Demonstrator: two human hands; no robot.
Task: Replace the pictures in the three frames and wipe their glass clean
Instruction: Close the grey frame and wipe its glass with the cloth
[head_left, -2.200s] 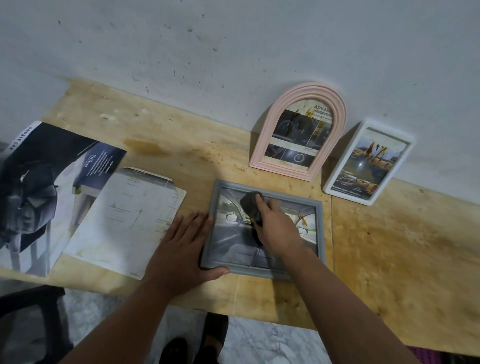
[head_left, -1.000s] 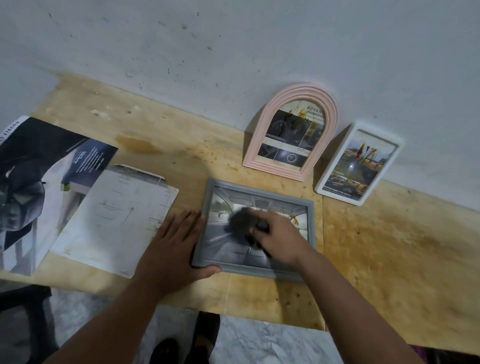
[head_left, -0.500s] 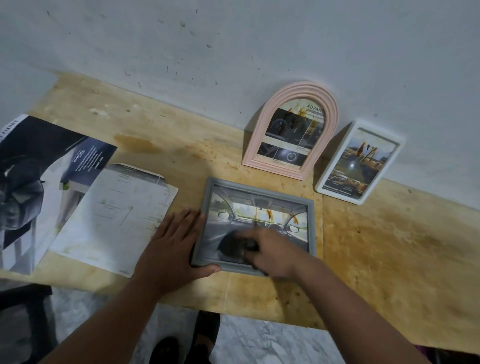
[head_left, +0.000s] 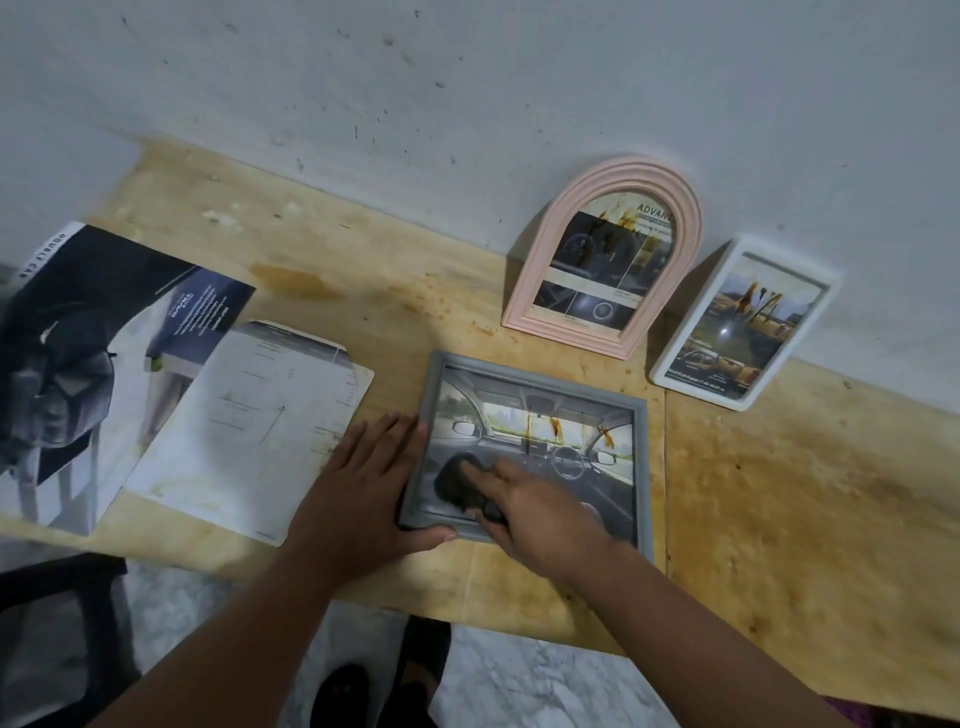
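Observation:
A grey frame (head_left: 642, 467) with a car-interior picture lies flat near the table's front edge; brown drips mark the upper middle of its glass. My right hand (head_left: 535, 512) presses a dark cloth (head_left: 457, 480) on the glass at the lower left. My left hand (head_left: 358, 493) lies flat against the frame's left edge, thumb hooked along its bottom corner. A pink arched frame (head_left: 608, 254) and a white frame (head_left: 743, 325) lean on the wall behind, both with brown stains on their glass.
A dark car brochure (head_left: 88, 353) and a white printed sheet (head_left: 249, 431) lie at the left of the wooden table (head_left: 789, 499). A black chair (head_left: 57, 623) stands at the lower left, over marble floor.
My right hand has slid the cloth from the upper middle of the glass down to its lower left. My left hand stays on the frame's left edge.

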